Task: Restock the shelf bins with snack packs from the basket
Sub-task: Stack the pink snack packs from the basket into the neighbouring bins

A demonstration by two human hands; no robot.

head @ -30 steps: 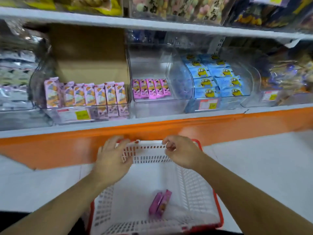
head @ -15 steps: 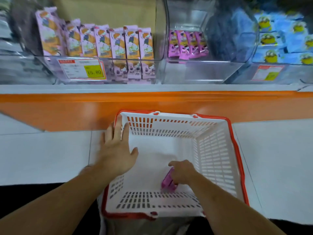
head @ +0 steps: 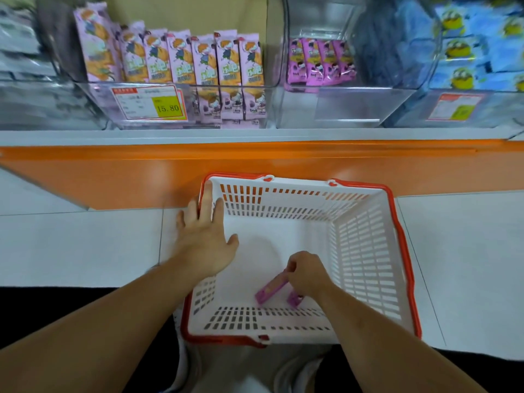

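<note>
Head view. The right hand (head: 304, 275) reaches into the white basket (head: 365, 251) (red rim), its fingers (head: 293, 269) curled and pinching the upper end of a pink snack pack (head: 270, 289); that pack lies tilted on the basket floor near the front wall. A second pink pack (head: 295, 299) lies just beside it, partly hidden under the wrist. The left hand (head: 205, 236) rests flat on the basket's left rim, fingers straight and slightly spread. On the shelf (head: 255, 136) above, the middle clear bin (head: 348, 106) holds a short row of pink packs (head: 320, 62) at its back; the left bin (head: 93, 103) holds upright lilac packs (head: 195, 61); the right bin (head: 411, 109) holds blue packs (head: 465, 52).
</note>
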